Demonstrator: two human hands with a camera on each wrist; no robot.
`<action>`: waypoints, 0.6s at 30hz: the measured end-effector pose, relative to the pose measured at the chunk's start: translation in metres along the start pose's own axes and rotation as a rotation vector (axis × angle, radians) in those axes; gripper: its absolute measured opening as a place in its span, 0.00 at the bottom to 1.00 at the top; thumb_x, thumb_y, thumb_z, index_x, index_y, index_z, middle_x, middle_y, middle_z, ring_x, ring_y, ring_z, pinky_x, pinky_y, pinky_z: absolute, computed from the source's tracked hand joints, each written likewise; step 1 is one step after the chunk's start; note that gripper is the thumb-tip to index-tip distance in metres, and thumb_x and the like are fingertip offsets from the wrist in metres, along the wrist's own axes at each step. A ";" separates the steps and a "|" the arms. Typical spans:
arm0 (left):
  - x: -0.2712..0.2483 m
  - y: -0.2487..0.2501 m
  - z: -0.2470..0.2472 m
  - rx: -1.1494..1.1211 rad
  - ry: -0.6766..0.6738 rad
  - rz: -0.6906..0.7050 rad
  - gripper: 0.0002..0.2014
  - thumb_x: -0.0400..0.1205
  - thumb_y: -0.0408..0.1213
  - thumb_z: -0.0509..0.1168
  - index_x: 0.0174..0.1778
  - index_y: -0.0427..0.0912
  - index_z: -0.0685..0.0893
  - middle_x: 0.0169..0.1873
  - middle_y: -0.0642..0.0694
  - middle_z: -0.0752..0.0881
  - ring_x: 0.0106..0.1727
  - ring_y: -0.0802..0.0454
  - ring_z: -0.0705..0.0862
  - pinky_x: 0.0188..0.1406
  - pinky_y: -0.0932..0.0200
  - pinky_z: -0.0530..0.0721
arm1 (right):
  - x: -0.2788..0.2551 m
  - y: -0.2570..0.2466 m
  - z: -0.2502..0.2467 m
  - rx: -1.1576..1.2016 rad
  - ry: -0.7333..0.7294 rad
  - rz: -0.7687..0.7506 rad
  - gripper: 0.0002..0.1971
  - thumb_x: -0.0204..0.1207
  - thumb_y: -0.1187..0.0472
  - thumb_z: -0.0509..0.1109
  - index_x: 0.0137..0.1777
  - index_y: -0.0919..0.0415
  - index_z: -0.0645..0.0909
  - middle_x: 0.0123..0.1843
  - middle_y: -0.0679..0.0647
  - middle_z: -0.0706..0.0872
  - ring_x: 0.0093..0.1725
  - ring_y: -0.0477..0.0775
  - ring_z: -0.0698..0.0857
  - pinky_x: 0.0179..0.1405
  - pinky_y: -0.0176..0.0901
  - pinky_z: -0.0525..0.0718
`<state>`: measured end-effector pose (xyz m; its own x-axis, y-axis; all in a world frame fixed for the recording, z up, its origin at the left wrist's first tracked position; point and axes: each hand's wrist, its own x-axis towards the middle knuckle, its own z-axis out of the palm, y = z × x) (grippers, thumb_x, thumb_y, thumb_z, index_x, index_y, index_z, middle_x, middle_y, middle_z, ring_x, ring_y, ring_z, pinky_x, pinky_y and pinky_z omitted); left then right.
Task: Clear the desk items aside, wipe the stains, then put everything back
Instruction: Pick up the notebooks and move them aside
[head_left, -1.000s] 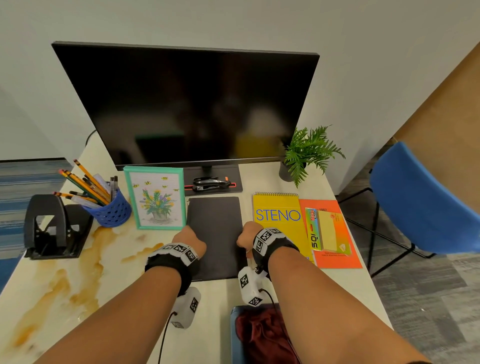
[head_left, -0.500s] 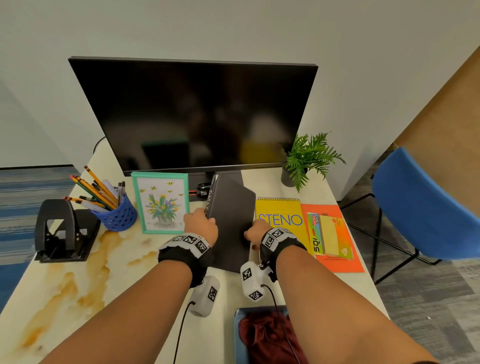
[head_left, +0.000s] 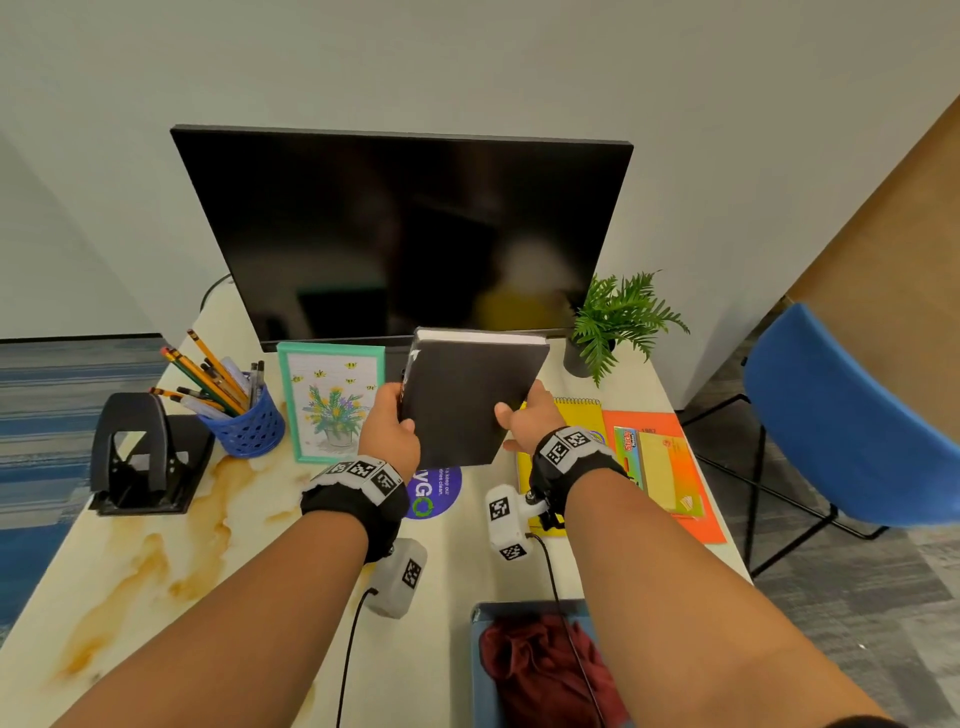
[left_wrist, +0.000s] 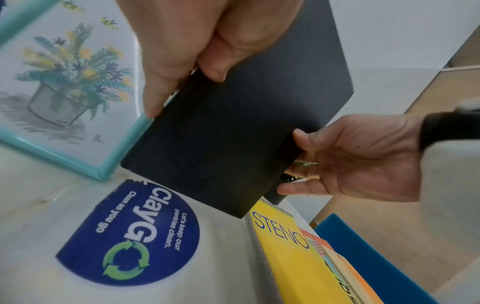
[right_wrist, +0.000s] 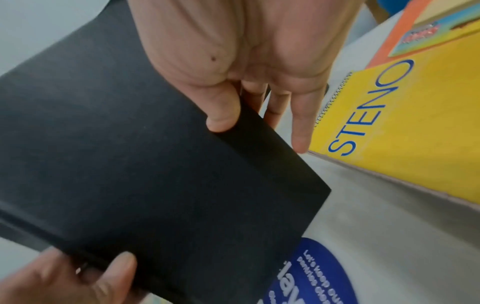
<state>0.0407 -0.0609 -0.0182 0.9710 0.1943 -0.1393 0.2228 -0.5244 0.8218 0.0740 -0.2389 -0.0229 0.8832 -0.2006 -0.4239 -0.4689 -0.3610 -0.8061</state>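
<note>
A black hardcover book (head_left: 467, 400) is lifted off the desk, tilted up in front of the monitor. My left hand (head_left: 389, 421) grips its left edge, thumb on the cover (left_wrist: 221, 131). My right hand (head_left: 524, 415) pinches its right edge, thumb on top (right_wrist: 223, 115) and fingers behind. Brown stains (head_left: 156, 561) spread over the left part of the white desk (head_left: 291, 587). A maroon cloth (head_left: 545, 670) lies in a blue tray at the front edge.
Framed flower picture (head_left: 332, 400), blue pencil cup (head_left: 244, 421) and black hole punch (head_left: 140, 457) stand at left. A yellow STENO pad (head_left: 576, 426), orange folder (head_left: 675, 478) and potted plant (head_left: 613, 322) are right. A round blue sticker (head_left: 436, 493) shows under the book. Blue chair (head_left: 841, 415) right.
The black book lay flat on the desk a second ago; both hands have raised it and tipped it upright, uncovering the blue sticker beneath.
</note>
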 end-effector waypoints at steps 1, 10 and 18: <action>0.000 -0.001 0.000 0.021 0.005 -0.012 0.17 0.83 0.25 0.57 0.68 0.40 0.71 0.60 0.38 0.81 0.61 0.40 0.80 0.58 0.51 0.76 | -0.003 0.001 0.000 -0.022 0.011 -0.047 0.25 0.77 0.62 0.69 0.73 0.57 0.66 0.71 0.58 0.74 0.69 0.64 0.78 0.65 0.62 0.82; 0.004 -0.018 0.006 0.159 -0.035 -0.127 0.18 0.83 0.27 0.59 0.69 0.35 0.70 0.59 0.32 0.81 0.61 0.35 0.80 0.61 0.49 0.77 | -0.016 0.025 0.010 -0.376 -0.026 -0.094 0.24 0.81 0.61 0.65 0.76 0.60 0.66 0.71 0.60 0.78 0.70 0.64 0.78 0.67 0.49 0.76; 0.010 0.000 0.014 0.124 0.002 -0.033 0.13 0.84 0.34 0.59 0.65 0.39 0.74 0.62 0.37 0.82 0.63 0.33 0.80 0.62 0.43 0.77 | -0.014 0.023 -0.015 -0.271 0.049 -0.155 0.18 0.84 0.57 0.59 0.72 0.59 0.70 0.67 0.60 0.81 0.66 0.65 0.80 0.64 0.49 0.76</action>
<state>0.0519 -0.0702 -0.0274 0.9627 0.2148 -0.1643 0.2640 -0.6157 0.7424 0.0502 -0.2582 -0.0293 0.9460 -0.1655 -0.2787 -0.3196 -0.6193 -0.7172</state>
